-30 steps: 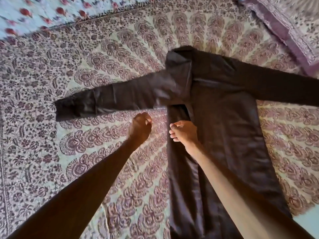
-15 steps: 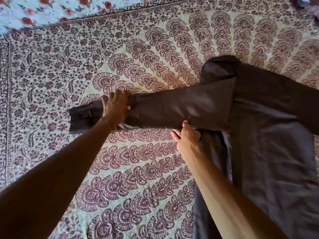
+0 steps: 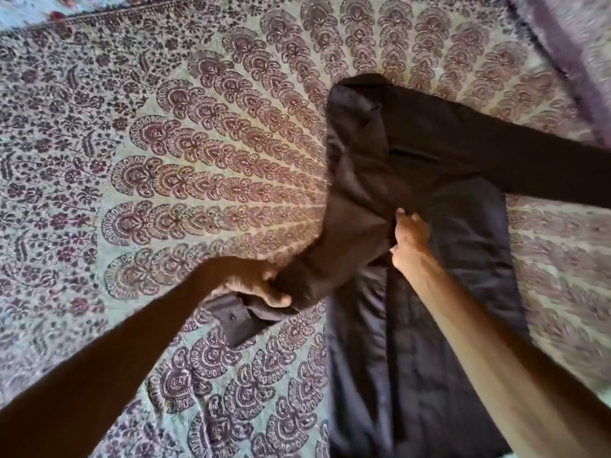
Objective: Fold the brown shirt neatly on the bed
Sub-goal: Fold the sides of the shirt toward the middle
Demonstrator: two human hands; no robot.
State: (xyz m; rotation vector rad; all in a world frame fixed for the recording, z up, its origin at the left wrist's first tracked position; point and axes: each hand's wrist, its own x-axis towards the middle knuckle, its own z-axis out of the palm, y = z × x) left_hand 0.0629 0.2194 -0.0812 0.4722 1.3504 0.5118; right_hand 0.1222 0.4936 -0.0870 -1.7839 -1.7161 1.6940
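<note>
Head: shirt sleeve (image 3: 330, 246) in left hand (image 3: 251, 285)

left hand (image 3: 251, 285): you are gripping the sleeve (image 3: 330, 246) near its cuff (image 3: 234, 320), swinging it from mid-left toward lower centre | right hand (image 3: 408, 236): you are now pressing higher, on the brown shirt (image 3: 446, 292) at centre frame

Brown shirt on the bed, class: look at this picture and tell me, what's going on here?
A person is partway through folding a dark brown long-sleeved cloth shirt spread on a paisley-patterned bedspread. The left grip holds the shirt's left-side sleeve near its buttoned cuff, drawn in towards the shirt's body. The right grip presses flat on the shirt where that sleeve meets the body. The right-side sleeve lies stretched out, not yet folded.
</note>
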